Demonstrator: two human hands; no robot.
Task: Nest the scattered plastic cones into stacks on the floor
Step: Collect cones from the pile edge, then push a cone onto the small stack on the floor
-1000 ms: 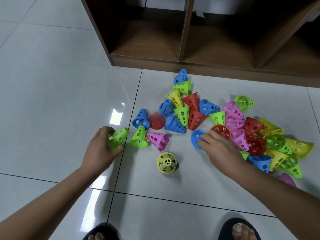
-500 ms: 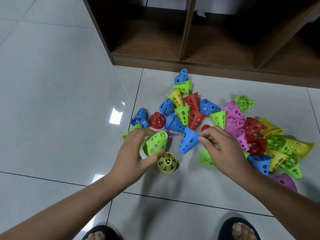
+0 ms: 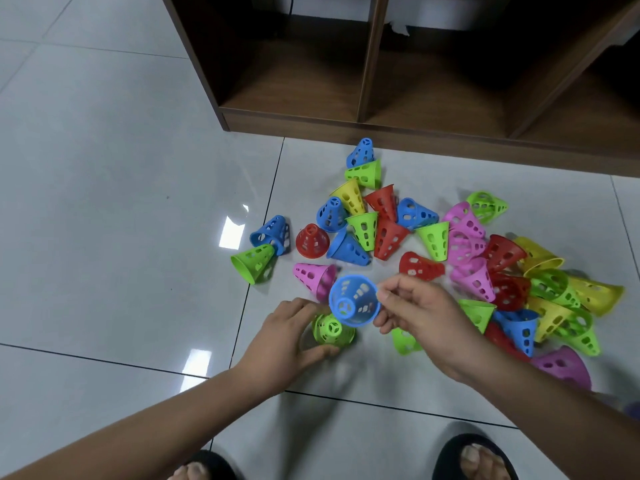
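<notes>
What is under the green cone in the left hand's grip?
The green cone stands wide end down on the floor tile, with the left hand gripping it. Anything nested beneath it is hidden by its wall and the hand.

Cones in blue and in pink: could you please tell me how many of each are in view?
Blue cones: 7
Pink cones: 5
Total: 12

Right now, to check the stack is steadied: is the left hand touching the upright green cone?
Touching. The head view shows the left hand with thumb and fingers curled round the green cone.
</notes>
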